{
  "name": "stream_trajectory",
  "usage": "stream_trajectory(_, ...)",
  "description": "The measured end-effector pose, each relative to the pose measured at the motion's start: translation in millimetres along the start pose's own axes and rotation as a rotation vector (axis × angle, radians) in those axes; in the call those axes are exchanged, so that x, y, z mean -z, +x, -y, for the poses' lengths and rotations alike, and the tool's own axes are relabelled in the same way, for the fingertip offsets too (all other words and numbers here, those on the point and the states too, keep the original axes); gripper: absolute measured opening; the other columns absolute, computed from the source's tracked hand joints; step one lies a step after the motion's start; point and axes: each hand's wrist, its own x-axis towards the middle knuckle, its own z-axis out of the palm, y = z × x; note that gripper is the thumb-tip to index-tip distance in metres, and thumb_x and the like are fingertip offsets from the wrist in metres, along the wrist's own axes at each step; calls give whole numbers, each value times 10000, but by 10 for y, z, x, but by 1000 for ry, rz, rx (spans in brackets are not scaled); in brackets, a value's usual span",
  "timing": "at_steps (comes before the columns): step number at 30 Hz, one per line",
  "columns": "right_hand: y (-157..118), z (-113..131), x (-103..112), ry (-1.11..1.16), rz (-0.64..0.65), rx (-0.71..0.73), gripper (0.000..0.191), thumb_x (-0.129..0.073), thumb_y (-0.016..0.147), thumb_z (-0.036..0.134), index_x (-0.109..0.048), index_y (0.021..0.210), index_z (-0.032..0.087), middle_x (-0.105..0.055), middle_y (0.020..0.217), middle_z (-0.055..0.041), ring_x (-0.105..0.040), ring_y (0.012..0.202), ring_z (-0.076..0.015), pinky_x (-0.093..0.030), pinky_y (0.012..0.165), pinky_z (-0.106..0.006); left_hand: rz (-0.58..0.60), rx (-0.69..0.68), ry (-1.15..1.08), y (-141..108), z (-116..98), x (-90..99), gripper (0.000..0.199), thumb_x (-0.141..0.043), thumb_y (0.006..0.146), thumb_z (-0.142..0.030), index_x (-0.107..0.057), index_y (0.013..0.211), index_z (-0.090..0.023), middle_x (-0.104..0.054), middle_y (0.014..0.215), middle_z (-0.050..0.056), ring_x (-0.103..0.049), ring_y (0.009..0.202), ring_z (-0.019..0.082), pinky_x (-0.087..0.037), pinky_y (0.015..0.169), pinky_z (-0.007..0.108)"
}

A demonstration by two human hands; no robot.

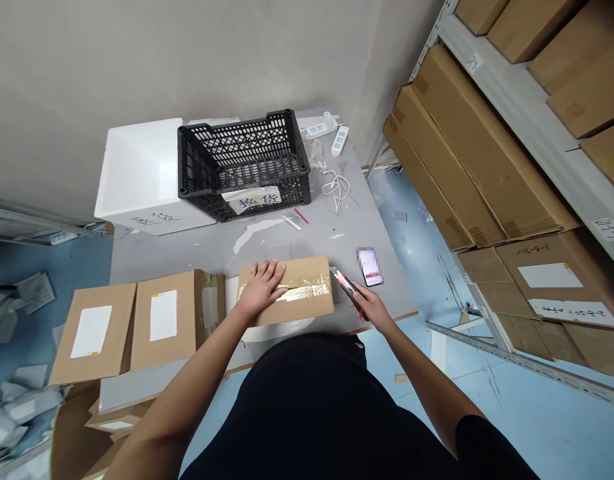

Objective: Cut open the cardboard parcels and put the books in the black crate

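A person is bending over a grey table (331,220), working at a cardboard box (311,275) that is lying on it with a band of clear packing tape (291,291) running across its top. The person's left hand (261,288) is resting on the box with its fingers spread, pressing down flat over the tape. The right hand (371,308) is closed around a red-and-black utility knife (345,290), and the knife's tip is pointing up and to the left, just beside the box's right end. Whether it is touching the box, I cannot tell.

Just right of the box, a smartphone (370,267) with a blurred screen is lying on the table. Two labelled cardboard boxes (161,317) are sitting just left of it. Well behind the box, a black plastic crate (244,163) is standing beside a white foam box (141,173), and a white cable (337,190) and two power strips (329,133) are lying farther back. Metal shelving (527,113) stacked with cartons (479,153) is standing well off to the box's right.
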Motion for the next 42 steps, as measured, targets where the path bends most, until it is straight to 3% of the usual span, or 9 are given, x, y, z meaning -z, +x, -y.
stream_trajectory(18, -72, -66, 12, 70, 63, -64, 714, -563, 848, 546, -395, 1482, 264, -603, 705, 35, -491, 424, -75, -364, 349, -191, -23, 1, -8, 0, 7, -31, 613, -437, 933, -539, -431, 1449, -208, -371, 1524, 179, -304, 1417, 360, -167, 1157, 594)
stream_trajectory(32, -239, -75, -147, 68, -6, -122, 668, -561, 865, 494, -410, 1472, 260, -593, 673, 41, -496, 392, -75, -368, 316, -180, -72, -15, -16, -19, 15, -68, 604, -500, 915, -521, -457, 1435, -217, -401, 1503, 192, -343, 1393, 368, -204, 1133, 605)
stream_trajectory(42, -436, -285, -233, 45, -49, -165, 622, -524, 901, 465, -392, 1482, 287, -581, 667, 39, -480, 400, -67, -400, 340, -175, -65, -22, 10, -5, 25, -76, 622, -458, 927, -537, -444, 1443, -191, -397, 1501, 203, -337, 1391, 372, -192, 1138, 601)
